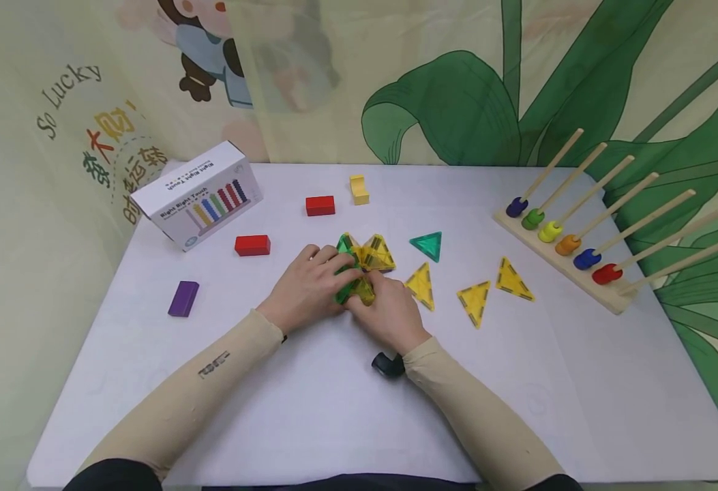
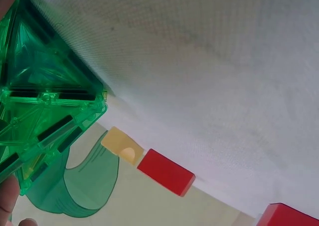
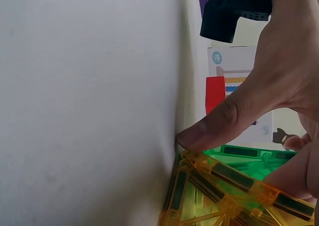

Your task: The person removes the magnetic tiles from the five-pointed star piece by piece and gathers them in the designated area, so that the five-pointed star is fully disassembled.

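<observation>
A cluster of green and yellow translucent triangle tiles (image 1: pixel 361 262) stands joined in the middle of the white table (image 1: pixel 334 395). My left hand (image 1: pixel 309 286) holds its green tiles (image 2: pixel 40 111) from the left. From the near side my right hand (image 1: pixel 389 314) grips the yellow tiles (image 3: pixel 224 196), thumb (image 3: pixel 219 126) on the tile's edge. Both hands' fingers curl round the cluster.
Loose tiles lie to the right: a green triangle (image 1: pixel 427 245) and three yellow triangles (image 1: pixel 475 300). Two red blocks (image 1: pixel 252 245), a yellow block (image 1: pixel 359 189), a purple block (image 1: pixel 183 298) and a white box (image 1: pixel 196 194) sit left and behind. A wooden peg rack with coloured beads (image 1: pixel 570 249) stands at the right.
</observation>
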Motion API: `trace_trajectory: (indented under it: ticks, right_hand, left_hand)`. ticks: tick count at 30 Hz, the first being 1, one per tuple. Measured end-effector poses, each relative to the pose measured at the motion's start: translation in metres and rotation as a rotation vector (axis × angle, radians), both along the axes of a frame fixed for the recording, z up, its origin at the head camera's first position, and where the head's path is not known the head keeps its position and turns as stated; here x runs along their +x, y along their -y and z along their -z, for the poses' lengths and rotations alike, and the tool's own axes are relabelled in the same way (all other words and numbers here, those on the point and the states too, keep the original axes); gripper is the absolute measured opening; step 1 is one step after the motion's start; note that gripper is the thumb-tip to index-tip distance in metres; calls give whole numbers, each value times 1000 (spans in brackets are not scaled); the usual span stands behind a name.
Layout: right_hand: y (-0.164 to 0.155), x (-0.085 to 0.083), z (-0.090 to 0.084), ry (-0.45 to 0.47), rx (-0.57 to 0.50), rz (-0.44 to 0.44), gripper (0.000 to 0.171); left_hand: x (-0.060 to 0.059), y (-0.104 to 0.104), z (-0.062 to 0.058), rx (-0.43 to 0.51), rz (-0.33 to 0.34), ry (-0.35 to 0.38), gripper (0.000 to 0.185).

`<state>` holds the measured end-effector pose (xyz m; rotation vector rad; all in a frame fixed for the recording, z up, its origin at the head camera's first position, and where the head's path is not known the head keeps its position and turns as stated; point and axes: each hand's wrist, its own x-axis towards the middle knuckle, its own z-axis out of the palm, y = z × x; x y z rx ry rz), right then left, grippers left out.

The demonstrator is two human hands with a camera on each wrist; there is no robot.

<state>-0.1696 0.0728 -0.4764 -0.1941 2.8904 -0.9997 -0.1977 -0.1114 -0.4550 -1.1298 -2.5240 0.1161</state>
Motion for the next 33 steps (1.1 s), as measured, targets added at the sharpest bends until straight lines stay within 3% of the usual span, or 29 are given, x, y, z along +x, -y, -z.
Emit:
trace_trajectory:
  ticks: [7,14,18,27,33]
  right_hand:
    - [-2,4,-2,-3,-16,-2,43]
    - [-7,10,-3,-13,-20,-5,16]
    - [-11,13,-3,27,-30,-8,13]
    - [-18,16,-3,52,-47,-25,18]
    - [-19,16,-3,54,-57,-34,19]
  left_hand:
    - [-1,-1,-1,-1,7,13,63]
    - [-1,-3,-3,-40,-4,39,71]
    - [2,-2,-5,-72,-12,46,75]
    - [14,-5,-7,-1,124,-77,67]
    - [15,-8,-5,17,113,-51,60]
